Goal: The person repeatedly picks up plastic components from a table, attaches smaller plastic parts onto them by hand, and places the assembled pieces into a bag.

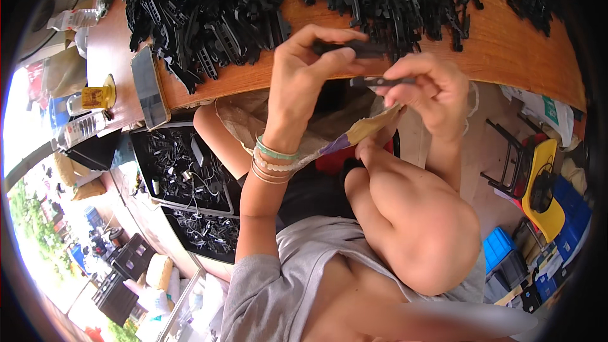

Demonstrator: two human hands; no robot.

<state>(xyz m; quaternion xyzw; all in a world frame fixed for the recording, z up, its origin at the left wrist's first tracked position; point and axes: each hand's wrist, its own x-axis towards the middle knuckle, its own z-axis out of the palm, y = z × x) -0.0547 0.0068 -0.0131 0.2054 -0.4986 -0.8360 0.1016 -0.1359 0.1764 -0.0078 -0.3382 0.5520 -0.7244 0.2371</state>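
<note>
- A yellow container stands toward the left end of a wooden table.
- A dark, phone-like slab sits at the table's near edge.
- Below, two black trays hold small dark parts.
- A heap of black plastic parts spreads across the tabletop.
- The left hand, bracelets at its wrist, pinches a dark elongated piece, blurred, between thumb and fingers, just in front of the heap.
- An open tan sack hangs below both hands.
- The right hand has thumb and fingertips closed around a smaller dark piece, near the left hand's piece, above the sack.
- At far right stands a yellow chair.
</note>
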